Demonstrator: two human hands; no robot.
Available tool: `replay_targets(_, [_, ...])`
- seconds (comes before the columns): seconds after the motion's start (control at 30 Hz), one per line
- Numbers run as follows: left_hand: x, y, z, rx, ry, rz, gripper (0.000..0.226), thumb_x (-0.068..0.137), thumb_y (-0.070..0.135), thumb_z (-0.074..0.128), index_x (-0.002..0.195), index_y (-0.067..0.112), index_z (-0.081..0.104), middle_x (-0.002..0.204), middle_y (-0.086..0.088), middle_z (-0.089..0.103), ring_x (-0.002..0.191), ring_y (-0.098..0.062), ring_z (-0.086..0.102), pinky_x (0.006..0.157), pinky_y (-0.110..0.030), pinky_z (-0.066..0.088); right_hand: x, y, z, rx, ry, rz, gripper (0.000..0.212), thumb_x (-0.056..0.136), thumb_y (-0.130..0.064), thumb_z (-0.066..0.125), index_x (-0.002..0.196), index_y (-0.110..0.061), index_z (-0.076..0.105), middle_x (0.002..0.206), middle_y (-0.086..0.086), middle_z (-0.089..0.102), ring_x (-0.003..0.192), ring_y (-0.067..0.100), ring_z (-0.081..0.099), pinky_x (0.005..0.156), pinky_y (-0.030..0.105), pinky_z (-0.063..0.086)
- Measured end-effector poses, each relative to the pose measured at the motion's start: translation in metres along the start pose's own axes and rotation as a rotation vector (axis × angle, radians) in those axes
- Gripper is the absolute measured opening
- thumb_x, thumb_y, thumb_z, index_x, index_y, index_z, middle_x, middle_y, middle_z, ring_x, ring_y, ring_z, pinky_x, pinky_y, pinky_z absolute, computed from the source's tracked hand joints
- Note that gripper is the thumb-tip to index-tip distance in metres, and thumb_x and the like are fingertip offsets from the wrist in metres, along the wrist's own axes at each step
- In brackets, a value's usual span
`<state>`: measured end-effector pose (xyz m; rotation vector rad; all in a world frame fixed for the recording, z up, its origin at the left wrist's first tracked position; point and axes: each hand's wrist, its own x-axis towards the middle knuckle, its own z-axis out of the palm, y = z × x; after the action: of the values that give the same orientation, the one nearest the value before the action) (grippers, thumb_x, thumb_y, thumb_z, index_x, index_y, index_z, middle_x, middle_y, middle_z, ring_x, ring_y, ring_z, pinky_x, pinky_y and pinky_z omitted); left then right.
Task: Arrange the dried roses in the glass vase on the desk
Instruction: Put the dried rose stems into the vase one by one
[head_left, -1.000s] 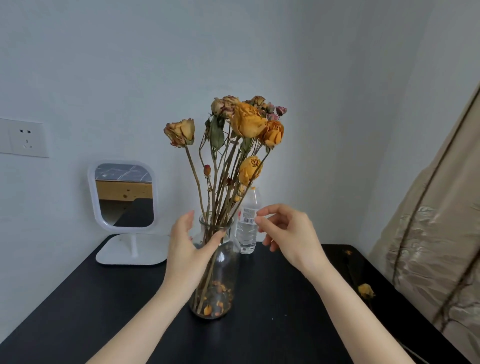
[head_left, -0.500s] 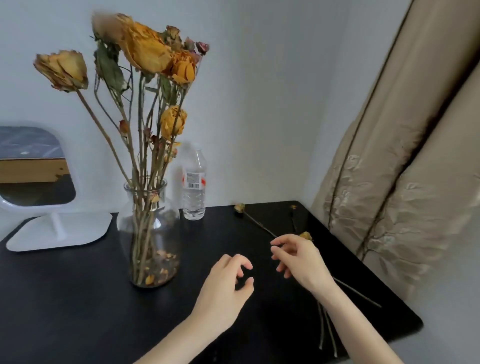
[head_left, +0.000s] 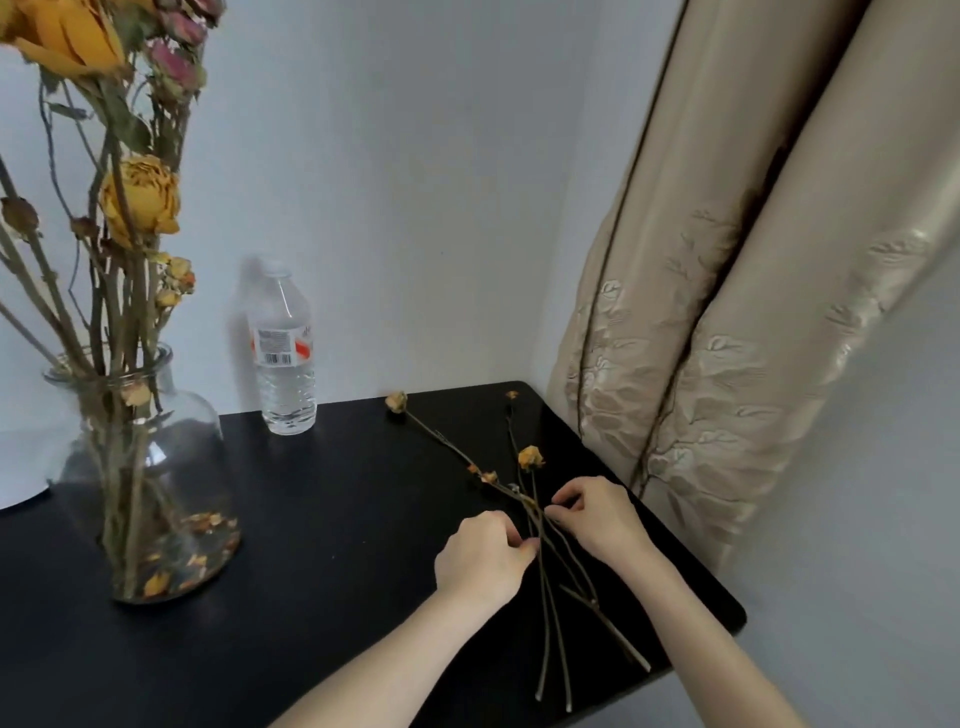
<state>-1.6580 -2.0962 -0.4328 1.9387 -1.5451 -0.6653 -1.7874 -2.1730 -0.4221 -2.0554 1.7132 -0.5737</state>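
Note:
A glass vase (head_left: 171, 431) stands at the left of the black desk (head_left: 337, 519), filled with several dried yellow and pink roses (head_left: 140, 197) and fallen petals at its bottom. Three loose dried roses (head_left: 530, 458) lie crossed on the right part of the desk, their stems running toward the front edge. My left hand (head_left: 480, 558) and my right hand (head_left: 597, 514) meet over the crossing of these stems. Both hands' fingertips pinch the stems there.
A clear plastic water bottle (head_left: 283, 358) stands by the wall behind the vase. A beige curtain (head_left: 727, 312) hangs close to the desk's right edge. The white base of a mirror (head_left: 15, 483) shows at the far left.
The view swung right and down. Both hands moved from the air near the vase down to the loose stems on the desk and took hold of them.

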Motion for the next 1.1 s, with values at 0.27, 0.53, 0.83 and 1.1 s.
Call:
replay_targets(0.27, [0.007, 0.01, 0.009, 0.073, -0.022, -0.012, 0.017, 0.083, 0.037, 0.059, 0.076, 0.022, 0.062, 0.065, 0.01, 0.052, 0.069, -0.016, 0.059, 0.06, -0.026, 0.046, 0.003, -0.006, 0.003, -0.022, -0.048, 0.016, 0.011, 0.085, -0.031, 0.064, 0.087, -0.021, 0.068, 0.078, -0.004, 0.062, 0.081, 0.016, 0.063, 0.075, 0.032, 0.054])
replay_targets(0.53, [0.008, 0.006, 0.001, -0.112, 0.027, -0.075, 0.029, 0.087, 0.033, 0.056, 0.062, 0.02, 0.052, 0.061, 0.006, 0.052, 0.058, -0.013, 0.053, 0.057, -0.027, 0.044, 0.005, -0.009, 0.004, -0.001, 0.008, 0.023, 0.013, 0.09, -0.026, 0.056, 0.091, -0.019, 0.066, 0.068, -0.008, 0.057, 0.069, 0.012, 0.057, 0.062, 0.025, 0.043])
replay_targets(0.83, [0.005, -0.016, -0.039, -0.287, 0.175, -0.086, 0.022, 0.086, 0.031, 0.06, 0.079, 0.011, 0.067, 0.077, -0.007, 0.066, 0.076, -0.018, 0.063, 0.067, -0.027, 0.048, 0.004, -0.017, 0.003, 0.034, -0.063, 0.012, 0.01, 0.084, -0.029, 0.067, 0.084, -0.02, 0.062, 0.073, -0.003, 0.062, 0.068, 0.01, 0.06, 0.057, 0.024, 0.048])
replay_targets(1.1, [-0.002, -0.043, -0.065, -0.309, 0.23, -0.118, 0.019, 0.086, 0.028, 0.062, 0.075, 0.013, 0.066, 0.076, 0.0, 0.064, 0.075, -0.008, 0.057, 0.058, -0.018, 0.036, 0.002, -0.038, 0.004, -0.18, -0.177, 0.085, 0.017, 0.083, -0.03, 0.068, 0.088, -0.015, 0.065, 0.087, 0.001, 0.064, 0.08, 0.017, 0.063, 0.067, 0.03, 0.052])
